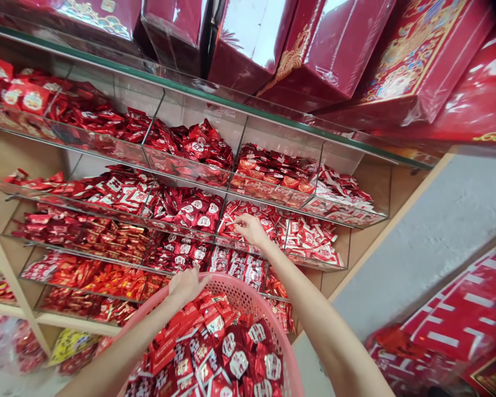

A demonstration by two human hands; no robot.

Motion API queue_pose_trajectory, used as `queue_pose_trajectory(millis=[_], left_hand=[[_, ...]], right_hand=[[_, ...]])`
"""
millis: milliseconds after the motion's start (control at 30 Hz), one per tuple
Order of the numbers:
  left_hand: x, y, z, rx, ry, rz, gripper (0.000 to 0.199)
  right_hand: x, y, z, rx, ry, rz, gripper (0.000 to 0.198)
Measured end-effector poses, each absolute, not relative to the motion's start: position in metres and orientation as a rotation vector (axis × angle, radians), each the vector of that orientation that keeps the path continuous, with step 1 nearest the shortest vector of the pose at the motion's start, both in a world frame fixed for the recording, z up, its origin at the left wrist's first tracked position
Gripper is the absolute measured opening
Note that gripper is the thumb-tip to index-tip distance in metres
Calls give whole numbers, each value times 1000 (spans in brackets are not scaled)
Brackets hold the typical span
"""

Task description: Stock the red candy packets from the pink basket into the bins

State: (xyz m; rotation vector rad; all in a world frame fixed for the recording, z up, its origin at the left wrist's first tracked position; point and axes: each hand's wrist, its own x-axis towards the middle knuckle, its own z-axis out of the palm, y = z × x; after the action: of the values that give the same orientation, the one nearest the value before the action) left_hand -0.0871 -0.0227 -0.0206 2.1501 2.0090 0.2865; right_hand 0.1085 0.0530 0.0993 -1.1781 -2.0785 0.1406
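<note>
Clasping near pink basket (248,298) by its far rim with left hand (186,285), ideally keeping it steady. Reaching to red-and-white packets (268,214) on far shelf (372,251) with right hand (249,227), bunching fingertips, unclear whether pinching any.

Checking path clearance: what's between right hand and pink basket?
Head view: clear bin front, then packets in the row below, between right hand and pink basket.
</note>
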Motion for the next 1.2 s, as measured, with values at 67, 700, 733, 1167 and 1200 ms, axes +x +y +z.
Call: queue_pose_trajectory(millis=[67,700,733,1167,1200], left_hand=[[-88,-23,-21,2158,2009,292,61],[-81,-22,-14,2192,1990,241,58],[-80,-22,-13,2195,1987,238,58],[-73,-19,-9,2229,1969,193,67],[-73,-19,-9,2226,1968,187,67]], right_hand=[[114,53,99,-1169,-1930,247,8],[142,-34,82,-919,-1133,1147,20],[140,-41,80,-922,-1159,1175,18],[104,-94,46,-1028,-2213,1686,6],[101,-93,41,-1022,-2283,1690,6]])
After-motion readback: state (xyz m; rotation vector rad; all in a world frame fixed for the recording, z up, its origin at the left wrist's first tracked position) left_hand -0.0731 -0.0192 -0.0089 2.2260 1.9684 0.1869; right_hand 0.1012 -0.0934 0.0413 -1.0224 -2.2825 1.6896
